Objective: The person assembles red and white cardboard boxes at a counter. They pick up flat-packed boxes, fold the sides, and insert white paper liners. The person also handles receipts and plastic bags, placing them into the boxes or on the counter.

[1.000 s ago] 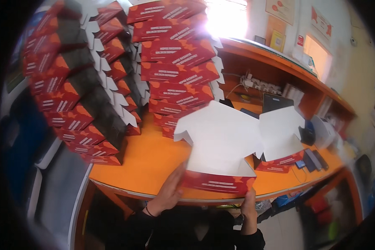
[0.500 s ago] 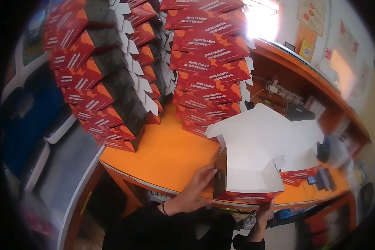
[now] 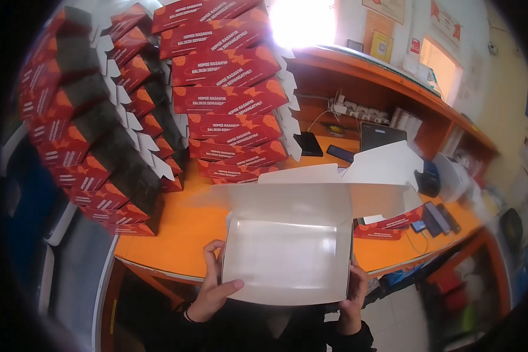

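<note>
An open cardboard food box point(image 3: 287, 252) with a white inside is tilted toward me at the table's front edge. Its lid stands raised at the far side, and nothing lies in it. My left hand point(image 3: 213, 290) grips the left wall, thumb over the near left corner and fingers outside. At the right wall my right hand point(image 3: 353, 296) is closed on the near right corner, its fingers partly hidden behind the wall. Beyond it to the right is another red box point(image 3: 387, 227) with a white flap point(image 3: 387, 167) standing up.
Tall stacks of red and black boxes point(image 3: 232, 105) rise at the far middle, with more boxes point(image 3: 94, 146) at the left. An orange table point(image 3: 188, 234) lies under them. Phones point(image 3: 437, 218), a black tablet-like device point(image 3: 383, 136) and a power strip point(image 3: 364, 111) are at the right.
The box has moved left and toward me and is now tilted, its inside facing me. Both hands have shifted up its side walls. My view has turned to the right.
</note>
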`<state>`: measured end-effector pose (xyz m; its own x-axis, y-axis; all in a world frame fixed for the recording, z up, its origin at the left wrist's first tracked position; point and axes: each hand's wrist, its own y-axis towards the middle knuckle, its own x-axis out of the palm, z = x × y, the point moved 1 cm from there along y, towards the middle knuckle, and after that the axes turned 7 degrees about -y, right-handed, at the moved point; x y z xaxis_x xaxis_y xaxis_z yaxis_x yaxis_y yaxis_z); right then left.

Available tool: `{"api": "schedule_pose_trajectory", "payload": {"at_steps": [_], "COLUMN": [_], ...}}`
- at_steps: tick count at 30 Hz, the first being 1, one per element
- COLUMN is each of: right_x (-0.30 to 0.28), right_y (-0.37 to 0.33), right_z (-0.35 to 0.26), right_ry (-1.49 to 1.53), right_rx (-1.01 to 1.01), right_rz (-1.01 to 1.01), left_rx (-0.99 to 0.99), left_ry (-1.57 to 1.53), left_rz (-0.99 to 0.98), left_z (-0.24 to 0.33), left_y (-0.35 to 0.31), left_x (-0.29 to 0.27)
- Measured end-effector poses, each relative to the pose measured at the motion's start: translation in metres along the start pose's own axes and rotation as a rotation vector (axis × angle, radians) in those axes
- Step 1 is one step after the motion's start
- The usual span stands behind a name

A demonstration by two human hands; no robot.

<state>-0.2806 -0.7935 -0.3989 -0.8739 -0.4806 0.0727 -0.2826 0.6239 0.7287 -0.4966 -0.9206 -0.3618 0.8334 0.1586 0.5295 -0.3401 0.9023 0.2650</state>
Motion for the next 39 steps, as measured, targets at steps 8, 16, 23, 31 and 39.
{"api": "schedule_pose_trajectory", "payload": {"at_steps": [8, 16, 23, 31, 39], "right_x": [-0.016, -0.047, -0.074, -0.054, -0.042], "right_y": [0.008, 0.048, 0.059, 0.052, 0.014], "right_z": [-0.012, -0.008, 0.000, -0.012, -0.001], "right_ry": [0.106, 0.346, 0.138, -0.200, -0.394], "right_rx": [0.551, 0.485, 0.392, 0.263, 0.735], "right_rz": [0.092, 0.416, 0.177, -0.435, -0.519], "left_rx": [-0.091, 0.159, 0.422, 0.502, 0.410], "left_ry": [0.219, 0.531, 1.162, 0.939, 1.075], "left_rz": [-0.131, -0.539, -0.336, -0.239, -0.333], "left_z": [-0.014, -0.025, -0.050, -0.042, -0.011], "left_y": [-0.012, 0.016, 0.017, 0.014, 0.021], "left_x": [-0.009, 0.000, -0.005, -0.038, -0.044]}}
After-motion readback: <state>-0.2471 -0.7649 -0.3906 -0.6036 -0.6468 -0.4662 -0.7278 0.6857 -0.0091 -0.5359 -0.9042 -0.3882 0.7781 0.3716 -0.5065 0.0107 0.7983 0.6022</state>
